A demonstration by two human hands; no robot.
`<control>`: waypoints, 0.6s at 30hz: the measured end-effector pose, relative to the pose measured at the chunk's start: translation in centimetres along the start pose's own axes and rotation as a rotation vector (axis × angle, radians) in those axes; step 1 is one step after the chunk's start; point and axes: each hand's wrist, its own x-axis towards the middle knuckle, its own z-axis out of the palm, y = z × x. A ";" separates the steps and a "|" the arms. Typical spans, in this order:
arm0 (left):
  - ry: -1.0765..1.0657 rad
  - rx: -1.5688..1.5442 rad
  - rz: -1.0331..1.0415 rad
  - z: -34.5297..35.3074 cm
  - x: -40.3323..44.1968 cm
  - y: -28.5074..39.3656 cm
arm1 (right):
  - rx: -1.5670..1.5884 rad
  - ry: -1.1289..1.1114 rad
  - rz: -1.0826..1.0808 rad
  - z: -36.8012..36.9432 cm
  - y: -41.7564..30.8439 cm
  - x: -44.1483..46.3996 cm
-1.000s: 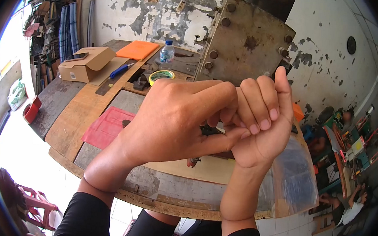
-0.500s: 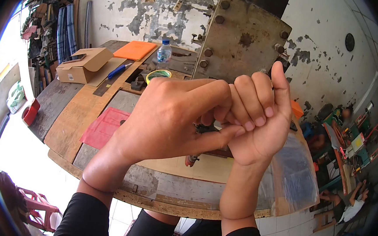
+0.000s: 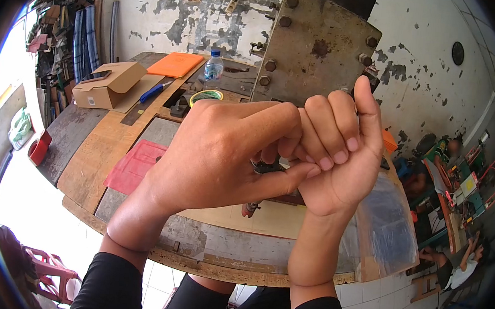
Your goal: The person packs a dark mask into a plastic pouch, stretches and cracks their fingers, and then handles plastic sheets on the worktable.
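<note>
From where I stand, the left hand point(image 3: 219, 147) and right hand point(image 3: 342, 161) meet above the tabletop point(image 3: 86, 169), knuckles up. The left grip is pressed together on the curled fingers of the right, its thumb tip against them. The right thumb stands upright, apart from those fingers; I can't tell whether its grip closes on the left fingertips, which are partly hidden.

A pale sheet point(image 3: 225, 221) lies below the two hands, short of the tabletop's near edge, which both forearms cross. Beside the left wrist is a red sheet point(image 3: 132, 166), partly covered from view. A clear sheet point(image 3: 389, 222) lies to the right of the right wrist, out at the tabletop's right-hand edge.

Past the hands, a bolted metal plate point(image 3: 312, 50) leans up, blocking the back of the middle. Left of it are a tape roll point(image 3: 193, 100) and a bottle point(image 3: 213, 70), then an orange folder point(image 3: 175, 65). A blue-handled tool point(image 3: 151, 94) lies between them and a cardboard box point(image 3: 100, 89), near the far left edge.
</note>
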 end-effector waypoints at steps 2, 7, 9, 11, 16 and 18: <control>0.001 0.000 -0.002 0.0 0.0 0.0 | 0.006 0.006 0.005 0.0 0.0 0.0; 0.003 -0.004 0.000 0.0 0.0 0.0 | 0.076 0.026 0.048 0.1 -0.1 -0.1; 0.011 -0.014 0.006 0.0 0.0 0.0 | 0.100 0.026 0.059 0.0 0.0 -0.1; 0.010 -0.011 0.009 0.0 0.1 0.0 | 0.104 0.018 0.060 0.0 -0.1 0.0; 0.008 -0.014 0.004 -0.1 0.0 0.0 | 0.104 0.003 0.064 -0.1 0.0 0.0; 0.009 -0.023 -0.001 -0.1 0.0 0.0 | 0.100 -0.013 0.058 -0.2 -0.1 0.0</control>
